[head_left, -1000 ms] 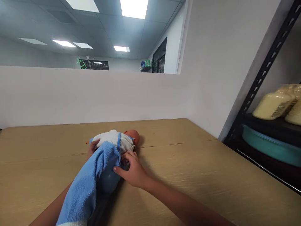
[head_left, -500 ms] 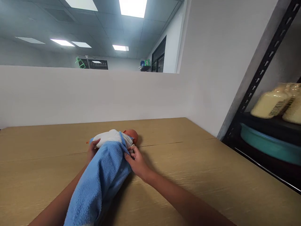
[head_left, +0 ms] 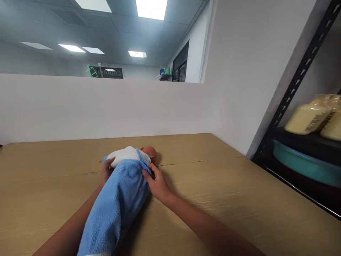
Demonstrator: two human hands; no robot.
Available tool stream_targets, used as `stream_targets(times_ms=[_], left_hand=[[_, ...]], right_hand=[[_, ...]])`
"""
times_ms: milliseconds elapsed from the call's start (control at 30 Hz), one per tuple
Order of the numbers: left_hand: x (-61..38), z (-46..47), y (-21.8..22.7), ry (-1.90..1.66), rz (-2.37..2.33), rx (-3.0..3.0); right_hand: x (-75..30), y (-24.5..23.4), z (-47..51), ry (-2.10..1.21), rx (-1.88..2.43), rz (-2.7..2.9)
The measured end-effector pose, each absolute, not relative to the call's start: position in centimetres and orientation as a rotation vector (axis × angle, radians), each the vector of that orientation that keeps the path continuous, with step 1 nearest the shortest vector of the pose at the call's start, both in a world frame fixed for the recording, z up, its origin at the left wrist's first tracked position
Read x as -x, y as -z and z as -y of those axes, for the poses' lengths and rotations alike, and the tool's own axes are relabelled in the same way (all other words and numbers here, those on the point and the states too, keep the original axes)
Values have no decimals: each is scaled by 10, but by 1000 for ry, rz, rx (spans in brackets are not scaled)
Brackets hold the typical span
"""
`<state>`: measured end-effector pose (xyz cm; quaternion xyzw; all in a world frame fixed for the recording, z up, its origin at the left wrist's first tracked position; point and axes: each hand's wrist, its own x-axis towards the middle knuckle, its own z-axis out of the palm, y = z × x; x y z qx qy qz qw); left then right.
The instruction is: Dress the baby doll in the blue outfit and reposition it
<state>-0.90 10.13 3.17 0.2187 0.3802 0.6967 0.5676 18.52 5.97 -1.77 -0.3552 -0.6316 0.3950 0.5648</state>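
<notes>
A small doll (head_left: 125, 153) in white clothing with blue trim lies on the wooden table, its round orange-brown head (head_left: 150, 152) pointing right. Over its near side hangs a fluffy blue cloth (head_left: 117, 202), which trails toward me past the lower edge of the view. My left hand (head_left: 107, 171) is closed on the doll's left part, with most fingers behind the cloth. Near the doll's shoulder, my right hand (head_left: 157, 183) pinches the upper right edge of the blue cloth between thumb and fingers.
The wooden table (head_left: 213, 199) ends at a low white wall (head_left: 106, 110) behind. At the right, a black metal shelf rack (head_left: 290, 81) holds wrapped cream-coloured packages (head_left: 306, 119) above a teal basin (head_left: 303, 163).
My right hand has drawn the blue cloth's edge up and slightly right, nearer the doll's shoulder. The cloth has shifted a little rightward. My left hand stays at the doll's side.
</notes>
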Motion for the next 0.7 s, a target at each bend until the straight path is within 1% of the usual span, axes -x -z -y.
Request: stream_targets(times_ms=[67,167,300,400,500,567,700], left_hand=[[6,-99,-35,-1604,-883,-479],[3,-94,-40,-1556,-861,-429],[3,-92,-43,-1524,-815,-338],[3,-92,-43,-1493,-803,-302],[2,-92,-42,-1483,-768,-339],[2,-91,-42,-1477,-719,-387],[2,-89,-41,-1474,-670,-388]], right_hand=[[-182,26,-63,-994,826,1472],[-183,32,-64,-1004,870,1487],[-205,23,-58,-1053,842,1636],[-231,11,-54,-977,795,1904],[-249,8,-55,-889,807,2032],[-252,12,-55,-947,790,2022],[-243,28,-55,-1185,767,1851]])
